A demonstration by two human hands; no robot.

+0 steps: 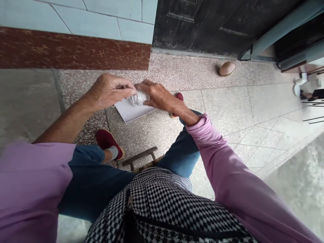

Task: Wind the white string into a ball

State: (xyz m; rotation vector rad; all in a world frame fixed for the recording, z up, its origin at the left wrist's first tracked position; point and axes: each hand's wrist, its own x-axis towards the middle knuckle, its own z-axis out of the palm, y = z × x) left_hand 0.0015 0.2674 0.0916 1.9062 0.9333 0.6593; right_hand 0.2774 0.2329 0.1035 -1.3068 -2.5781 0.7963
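My left hand (pixel 108 90) and my right hand (pixel 158 96) meet in front of me above the floor. Both are closed around a small crumpled silvery-white bundle (pixel 138 98), which looks like plastic wrap or foil. The left fingers pinch its top edge. My right fingers curl over its right side. Under the hands a white sheet of paper (pixel 131 111) lies flat on the terrazzo floor. My sleeves are pink, the left one pushed up to the elbow.
I sit on a low wooden stool (pixel 141 158), in blue jeans and red shoes (pixel 108 141), with a black-and-white checked bag (pixel 162 209) on my lap. A dark door (pixel 215 23) stands ahead, with a round stone (pixel 227 68) at its foot. The tiled wall is at left.
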